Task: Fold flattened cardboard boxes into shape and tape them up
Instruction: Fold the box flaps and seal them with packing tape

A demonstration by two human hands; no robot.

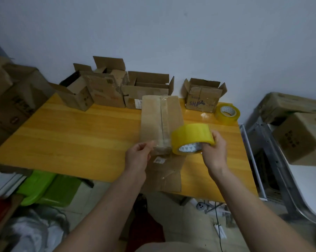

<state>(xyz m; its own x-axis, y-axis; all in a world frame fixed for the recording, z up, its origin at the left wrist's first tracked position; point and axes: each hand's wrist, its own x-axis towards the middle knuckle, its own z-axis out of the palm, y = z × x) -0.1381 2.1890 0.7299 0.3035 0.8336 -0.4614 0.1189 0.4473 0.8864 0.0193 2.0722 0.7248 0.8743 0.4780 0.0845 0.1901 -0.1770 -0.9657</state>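
Two hands up: right hand [214,151] grips tape roll [192,138], left hand [138,155] pinches its tape end over box [160,120], mid-tabletop [81,135].

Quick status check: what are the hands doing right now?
Right hand grips tape roll. Left hand pinches tape end at box seam. Nothing blocking.

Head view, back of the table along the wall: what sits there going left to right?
Small open box tipped at the corner → taller open box → wide open box → open box with blue print → spare tape roll.
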